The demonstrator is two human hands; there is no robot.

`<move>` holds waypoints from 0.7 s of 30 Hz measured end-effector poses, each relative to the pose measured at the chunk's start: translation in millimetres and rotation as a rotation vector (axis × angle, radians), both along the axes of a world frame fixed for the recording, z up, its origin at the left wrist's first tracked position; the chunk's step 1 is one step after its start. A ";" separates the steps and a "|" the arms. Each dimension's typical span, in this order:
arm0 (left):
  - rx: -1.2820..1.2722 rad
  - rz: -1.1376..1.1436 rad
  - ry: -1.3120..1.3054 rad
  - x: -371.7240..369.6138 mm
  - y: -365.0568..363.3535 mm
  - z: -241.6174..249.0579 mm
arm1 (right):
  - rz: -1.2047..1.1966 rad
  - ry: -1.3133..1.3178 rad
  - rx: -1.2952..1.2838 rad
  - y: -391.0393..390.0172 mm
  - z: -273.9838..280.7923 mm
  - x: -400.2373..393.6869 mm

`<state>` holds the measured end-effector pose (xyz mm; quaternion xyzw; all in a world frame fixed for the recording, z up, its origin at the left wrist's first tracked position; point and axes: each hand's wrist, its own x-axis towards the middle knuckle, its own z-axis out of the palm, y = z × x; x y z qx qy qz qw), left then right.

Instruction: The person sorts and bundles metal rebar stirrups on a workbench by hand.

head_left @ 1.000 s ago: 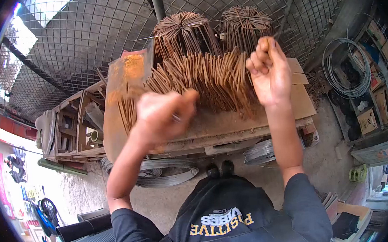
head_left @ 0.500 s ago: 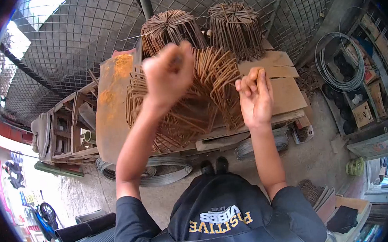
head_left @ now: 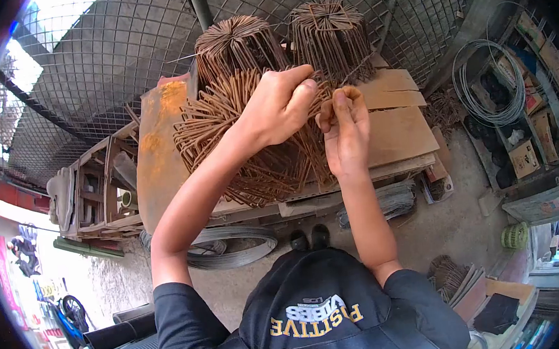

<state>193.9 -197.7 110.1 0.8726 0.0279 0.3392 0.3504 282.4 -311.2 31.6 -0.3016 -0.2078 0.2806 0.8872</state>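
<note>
A bundle of rusty bent steel stirrups (head_left: 223,113) lies fanned out on the table in front of me. My left hand (head_left: 281,106) is closed in a fist over the right part of this bundle, thumb toward the right. Close beside it, my right hand (head_left: 346,127) has its fingers curled and pinched near the bundle's right end. Whatever either hand grips is too small or hidden to make out. A thin dark line, possibly a wire, slants up and right from between the hands. Behind stand two round stacks of similar stirrups, a left stack (head_left: 238,44) and a right stack (head_left: 329,38).
Cardboard (head_left: 400,133) covers the table's right side; a rust-stained sheet (head_left: 155,157) covers its left. Wire mesh (head_left: 116,63) rises behind. Wire coils (head_left: 233,248) lie below the table, and another wire coil (head_left: 490,85) hangs at right. Wooden racks (head_left: 92,184) stand left.
My left hand has moved right and down from above the bundle, toward my right hand. My right hand has shifted slightly left and up. The two hands are now close together.
</note>
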 end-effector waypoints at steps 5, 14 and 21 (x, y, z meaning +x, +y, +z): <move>-0.070 -0.099 0.068 -6.3 4.4 1.4 | -0.148 -0.100 0.012 12.4 -9.3 -1.6; -0.168 0.012 0.177 -4.0 -4.5 -5.4 | -0.199 -0.274 -0.176 22.5 -16.1 -8.7; -0.107 0.044 0.196 -3.0 -5.4 -6.9 | -0.147 -0.329 -0.111 20.4 -18.0 -12.4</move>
